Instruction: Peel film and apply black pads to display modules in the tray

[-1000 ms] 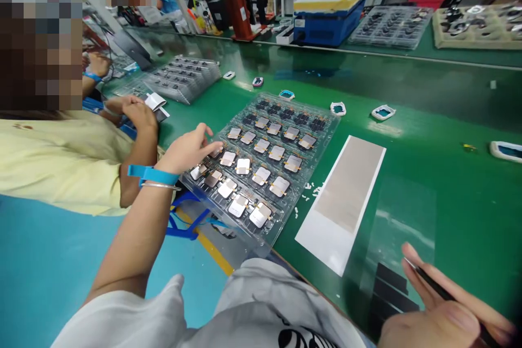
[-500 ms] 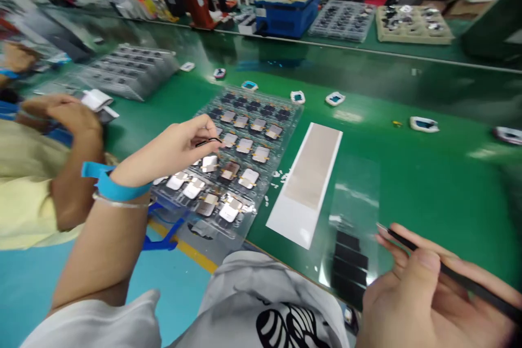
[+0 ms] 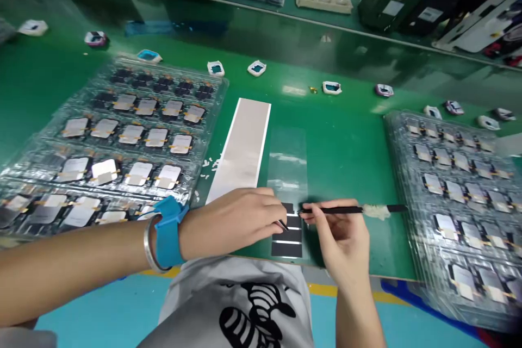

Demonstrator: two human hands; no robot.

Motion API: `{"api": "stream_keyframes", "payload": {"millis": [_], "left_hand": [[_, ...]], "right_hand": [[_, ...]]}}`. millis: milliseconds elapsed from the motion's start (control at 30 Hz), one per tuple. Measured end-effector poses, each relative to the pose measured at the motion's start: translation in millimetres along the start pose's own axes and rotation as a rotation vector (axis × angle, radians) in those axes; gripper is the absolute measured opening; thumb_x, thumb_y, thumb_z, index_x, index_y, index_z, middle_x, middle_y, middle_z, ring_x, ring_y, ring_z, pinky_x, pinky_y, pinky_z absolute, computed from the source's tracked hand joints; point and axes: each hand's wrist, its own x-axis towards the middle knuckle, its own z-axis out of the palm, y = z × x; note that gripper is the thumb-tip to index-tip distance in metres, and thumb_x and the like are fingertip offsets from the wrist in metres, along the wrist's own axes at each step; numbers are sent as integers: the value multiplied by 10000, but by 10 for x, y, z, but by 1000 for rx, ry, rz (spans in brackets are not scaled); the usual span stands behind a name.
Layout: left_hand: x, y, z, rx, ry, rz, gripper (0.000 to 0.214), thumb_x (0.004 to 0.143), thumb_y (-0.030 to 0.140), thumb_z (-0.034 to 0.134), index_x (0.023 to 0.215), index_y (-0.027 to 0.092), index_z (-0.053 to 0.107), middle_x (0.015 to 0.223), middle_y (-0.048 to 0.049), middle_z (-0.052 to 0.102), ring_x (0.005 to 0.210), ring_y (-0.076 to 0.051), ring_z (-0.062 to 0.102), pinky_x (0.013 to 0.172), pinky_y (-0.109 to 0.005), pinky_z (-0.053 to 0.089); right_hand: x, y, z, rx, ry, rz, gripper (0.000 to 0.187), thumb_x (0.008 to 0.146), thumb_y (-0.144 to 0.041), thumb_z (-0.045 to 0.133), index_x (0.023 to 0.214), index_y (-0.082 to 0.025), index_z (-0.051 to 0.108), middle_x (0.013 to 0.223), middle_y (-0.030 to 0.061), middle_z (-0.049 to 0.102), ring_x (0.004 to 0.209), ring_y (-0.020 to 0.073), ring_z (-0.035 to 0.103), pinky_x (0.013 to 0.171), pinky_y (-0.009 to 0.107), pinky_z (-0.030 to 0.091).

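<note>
The left hand (image 3: 238, 223) lies over the near end of a clear film sheet (image 3: 287, 166), its fingers (image 3: 267, 204) curled in and the fingertips drawn close together. A tiny dark sliver (image 3: 282, 224) shows at the tips, but whether they grip it is too small to tell. The right hand (image 3: 340, 239) holds a black pointed rod (image 3: 334, 210) in a pen grip between thumb and fingers, its tip just beside the left fingertips. A tuft of white fluff (image 3: 376, 211) clings to the rod's shaft (a handy wipe, perhaps).

Black strips (image 3: 287, 247) lie in a short stack of rows on the film, directly under both hands. Beside the film is a long white-edged beige sheet (image 3: 242, 141).

On the left, a clear blister tray (image 3: 218, 84) shows a split: its far rows hold bare dark pieces, while its nearer rows carry pale plates with gold tabs. A second stacked tray (image 3: 403, 136) on the right shows pale tabbed pieces in the pockets in view. Small white frames with teal centres (image 3: 256, 68) are scattered across the green workbench (image 3: 350, 147) beyond.
</note>
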Motion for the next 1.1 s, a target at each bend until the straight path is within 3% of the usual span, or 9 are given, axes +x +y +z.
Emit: {"api": "stream_keyframes", "payload": {"millis": [167, 733, 933, 1100], "left_hand": [[11, -38, 55, -59, 29, -33, 158, 979, 218, 514, 959, 176, 665, 1022, -48, 704, 980, -194, 640, 812, -297, 504], [12, -92, 132, -96, 69, -59, 123, 963, 198, 531, 974, 171, 650, 984, -53, 691, 970, -195, 650, 831, -297, 508], [12, -35, 107, -77, 159, -119, 92, 934, 206, 560, 934, 173, 646, 853, -19, 667, 807, -165, 643, 719, -256, 477], [-1, -23, 104, -87, 260, -102, 138, 950, 208, 523, 996, 185, 651, 828, -4, 683, 746, -141, 628, 672, -237, 446]], "right_hand": [[-30, 18, -7, -16, -19, -2, 155, 860, -228, 668, 959, -189, 556, 917, 54, 700, 770, 150, 724, 694, 270, 627], [-19, 31, 2, -25, 18, -49, 160, 839, -205, 682, 936, -184, 556, 872, 54, 718, 730, 176, 741, 655, 266, 645], [-10, -142, 70, 109, 173, -15, 164, 860, -204, 665, 916, -200, 511, 815, 40, 740, 659, 181, 735, 585, 257, 639], [-77, -384, 317, 257, 322, -146, 136, 883, -145, 610, 940, -203, 501, 803, 13, 714, 762, 193, 742, 650, 310, 659]]}}
